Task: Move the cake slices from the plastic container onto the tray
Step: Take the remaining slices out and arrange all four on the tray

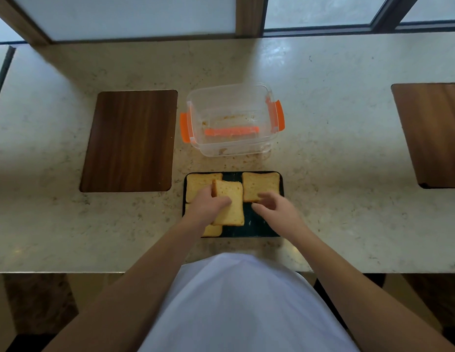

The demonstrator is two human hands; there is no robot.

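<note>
A black tray (259,224) lies on the counter close to me. On it rest yellow cake slices: one at the back left (196,185), one at the back right (262,185), and one at the front left (213,231), mostly hidden. My left hand (206,205) is shut on another slice (231,204), held tilted over the tray's middle. My right hand (277,208) hovers open over the tray's right half, fingers apart, holding nothing. The clear plastic container (231,120) with orange clips stands behind the tray, holding only crumbs.
A dark wooden inset panel (130,141) lies in the counter to the left of the container. Another one (435,133) sits at the far right. Windows run along the back. The counter's front edge (94,271) is just below the tray.
</note>
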